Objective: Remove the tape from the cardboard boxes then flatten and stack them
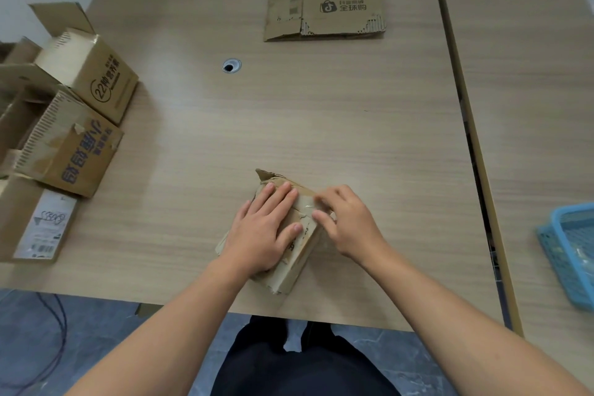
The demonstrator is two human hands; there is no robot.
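The small box (294,265) lies near the table's (321,112) front edge. The left hand (262,230) presses on it with straight fingers, while the right hand (348,225), fingers curled, pinches its tape (307,202). A flat box (324,11) lies far behind, open boxes (80,112) stand at left, and a basket (569,251) sits at right.

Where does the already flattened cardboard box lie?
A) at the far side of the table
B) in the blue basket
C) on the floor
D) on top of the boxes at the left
A: the flattened box lies flat on the table at its far side, beyond the cable hole.
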